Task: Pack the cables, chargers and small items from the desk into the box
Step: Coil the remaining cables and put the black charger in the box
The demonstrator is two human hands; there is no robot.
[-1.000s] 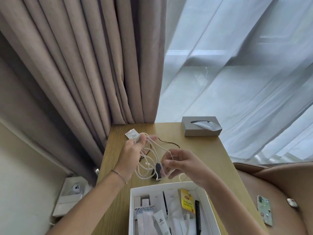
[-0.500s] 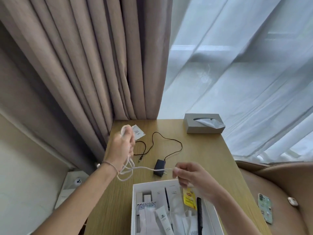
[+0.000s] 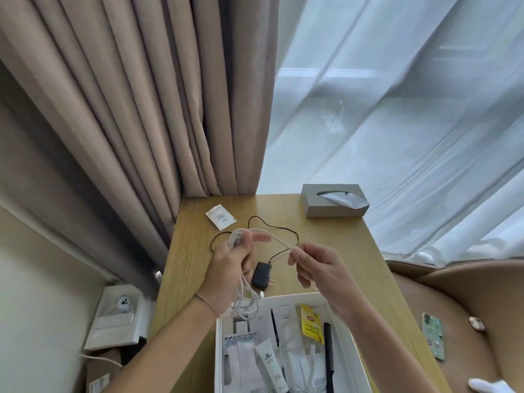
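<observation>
My left hand [image 3: 234, 262] grips a bundle of white cable [image 3: 246, 300] whose loops hang down toward the white box [image 3: 217, 353]. A strand runs from that hand to my right hand [image 3: 314, 263], which pinches the cable's free end. Both hands hover above the wooden desk [image 3: 334, 251]. Under them lies a black charger [image 3: 261, 275] with a thin black cord [image 3: 279, 229] curled behind it. A small white sachet [image 3: 220, 217] rests near the back left. The box holds tubes, white packets, a yellow tea bag [image 3: 312, 323] and a black comb [image 3: 329, 353].
A grey tissue box [image 3: 333, 204] stands at the desk's back right. Curtains hang behind the desk. Right of the desk is a brown seat with a phone [image 3: 433, 338] on it. Left of the desk, on the floor, sits a white box with a small round device [image 3: 123, 301].
My left hand rose and turned, adding another loop to the cable bundle. My right hand moved up and inward, and the strand between the hands got shorter.
</observation>
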